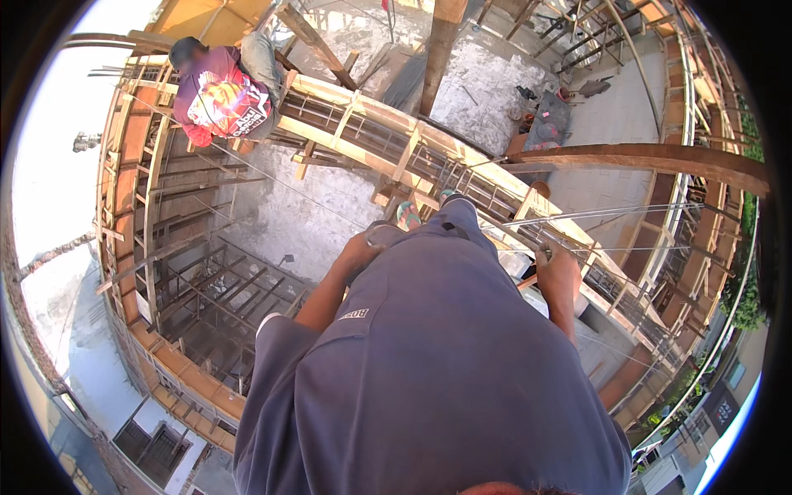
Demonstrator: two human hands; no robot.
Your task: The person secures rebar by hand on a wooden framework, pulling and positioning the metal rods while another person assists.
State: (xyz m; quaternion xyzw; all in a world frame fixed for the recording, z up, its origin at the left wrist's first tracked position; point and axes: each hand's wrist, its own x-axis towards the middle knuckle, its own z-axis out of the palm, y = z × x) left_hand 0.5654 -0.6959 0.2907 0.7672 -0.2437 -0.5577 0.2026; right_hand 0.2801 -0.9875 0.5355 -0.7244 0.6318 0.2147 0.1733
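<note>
My left hand (356,254) is at my left side, beside a greyish rounded shape at my lap, and its fingers are mostly hidden. Out to the right, my right hand (558,271) is closed, with its fingers curled at the edge of the timber formwork. Whatever it grips is too small to make out. Thin steel rods (594,213) run close above that hand. Below my shirt, my feet in sandals (407,216) rest by the long wooden beam form (396,136), which has steel bars inside it.
A co-worker (223,91) in a printed shirt sits on the formwork at the upper left. Timber props (441,54) and a curved brown beam (643,158) cross overhead space. Deep openings drop to a rubble-strewn floor (305,206) on the left. Board forms (124,206) line the outer edge.
</note>
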